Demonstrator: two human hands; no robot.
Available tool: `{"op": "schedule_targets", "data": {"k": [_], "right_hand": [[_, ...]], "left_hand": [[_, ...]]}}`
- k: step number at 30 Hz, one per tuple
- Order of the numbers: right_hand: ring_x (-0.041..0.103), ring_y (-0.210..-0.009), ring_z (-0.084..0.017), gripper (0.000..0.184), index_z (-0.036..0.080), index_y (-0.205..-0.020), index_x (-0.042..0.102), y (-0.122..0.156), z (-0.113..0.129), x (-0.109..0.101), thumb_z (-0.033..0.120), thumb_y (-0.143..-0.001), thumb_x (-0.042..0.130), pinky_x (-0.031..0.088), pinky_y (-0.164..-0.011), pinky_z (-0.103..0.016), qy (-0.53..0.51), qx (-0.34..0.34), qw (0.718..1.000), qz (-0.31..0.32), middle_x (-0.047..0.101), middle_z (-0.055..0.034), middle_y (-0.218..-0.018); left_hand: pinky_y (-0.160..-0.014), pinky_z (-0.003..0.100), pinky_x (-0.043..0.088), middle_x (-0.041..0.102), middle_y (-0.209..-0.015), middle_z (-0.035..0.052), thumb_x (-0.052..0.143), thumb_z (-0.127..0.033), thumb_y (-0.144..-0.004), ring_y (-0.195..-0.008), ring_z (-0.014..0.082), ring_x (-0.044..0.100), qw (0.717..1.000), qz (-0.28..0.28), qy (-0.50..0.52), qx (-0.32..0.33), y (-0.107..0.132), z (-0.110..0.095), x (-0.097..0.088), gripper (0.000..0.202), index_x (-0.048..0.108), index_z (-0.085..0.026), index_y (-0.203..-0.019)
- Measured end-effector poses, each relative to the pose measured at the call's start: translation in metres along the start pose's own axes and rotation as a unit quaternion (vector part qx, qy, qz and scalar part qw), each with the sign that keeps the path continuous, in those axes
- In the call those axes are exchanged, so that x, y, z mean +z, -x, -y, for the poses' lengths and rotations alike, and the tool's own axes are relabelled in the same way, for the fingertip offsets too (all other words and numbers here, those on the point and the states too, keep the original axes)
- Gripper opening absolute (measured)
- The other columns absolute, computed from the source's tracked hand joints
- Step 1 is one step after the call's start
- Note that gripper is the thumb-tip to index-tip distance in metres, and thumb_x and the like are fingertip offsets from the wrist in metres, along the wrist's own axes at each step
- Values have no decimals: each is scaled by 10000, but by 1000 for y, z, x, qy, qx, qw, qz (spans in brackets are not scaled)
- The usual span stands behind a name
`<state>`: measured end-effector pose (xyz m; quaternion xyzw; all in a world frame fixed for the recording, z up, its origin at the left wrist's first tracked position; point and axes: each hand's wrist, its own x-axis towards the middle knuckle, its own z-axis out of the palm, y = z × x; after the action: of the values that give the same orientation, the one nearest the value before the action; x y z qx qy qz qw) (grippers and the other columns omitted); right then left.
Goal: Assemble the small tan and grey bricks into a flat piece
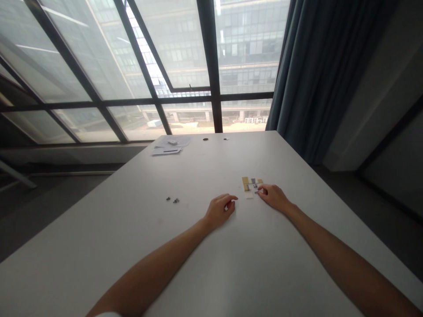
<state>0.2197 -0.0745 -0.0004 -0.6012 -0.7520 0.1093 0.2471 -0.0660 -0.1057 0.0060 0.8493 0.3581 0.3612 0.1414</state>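
Right hand (273, 196) likely arranging small yellow tiles (245, 180) just left of its grip; can't tell if pinching. Left hand (220, 208) loosely curled, thumb-finger gap. Next needs precise fingertip alignment.

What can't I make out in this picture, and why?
Head view: shape of small dark pieces, left; too small.
Head view: count of small yellow, grey and white pieces; too small.
Head view: whether the right hand holds anything; too small.
Head view: palm of left hand; hidden by its back.
Head view: rest of the white sleeve; bottom edge.
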Motion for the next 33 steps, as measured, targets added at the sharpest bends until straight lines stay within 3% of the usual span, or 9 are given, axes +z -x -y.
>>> {"op": "schedule_targets", "data": {"k": [19,24,27,29,33], "right_hand": [[572,-624,-149,141,217,-907,721,0,-3,2,291,-861,611,344,-616,-251,-3,-2,1000,-2,669,4,-687],[515,-563,-131,163,193,-846,693,0,-4,-1,322,-865,596,347,-596,-246,-52,-27,995,-84,585,25,-604],[463,-528,-116,249,180,-756,634,5,9,-6,350,-909,535,341,-568,-237,-103,-55,978,-171,514,32,-566],[434,-514,-109,283,181,-716,599,10,22,-8,345,-927,506,327,-548,-231,-124,-91,968,-197,486,35,-557],[411,-505,-95,341,187,-620,523,23,51,-2,290,-942,481,308,-557,-231,-111,-198,962,-155,480,29,-550]], "left_hand": [[-668,214,422,618,-741,6,497,-174,-898,-639,102,519,1000,5,10,-6,0,0,1,261,714,-176,-1043],[-674,214,428,626,-747,9,492,-178,-904,-642,103,521,1000,10,1,-10,0,1,0,264,716,-176,-1045],[-687,216,434,632,-748,10,501,-172,-896,-653,106,532,1000,9,-11,-16,-1,1,0,258,723,-183,-1026],[-704,218,441,643,-764,14,504,-168,-893,-672,110,547,999,11,-23,-24,-2,0,0,257,726,-189,-1021],[-750,231,454,669,-799,17,520,-181,-892,-723,125,578,997,22,-61,-52,-3,-1,-1,253,727,-203,-1036]]}}
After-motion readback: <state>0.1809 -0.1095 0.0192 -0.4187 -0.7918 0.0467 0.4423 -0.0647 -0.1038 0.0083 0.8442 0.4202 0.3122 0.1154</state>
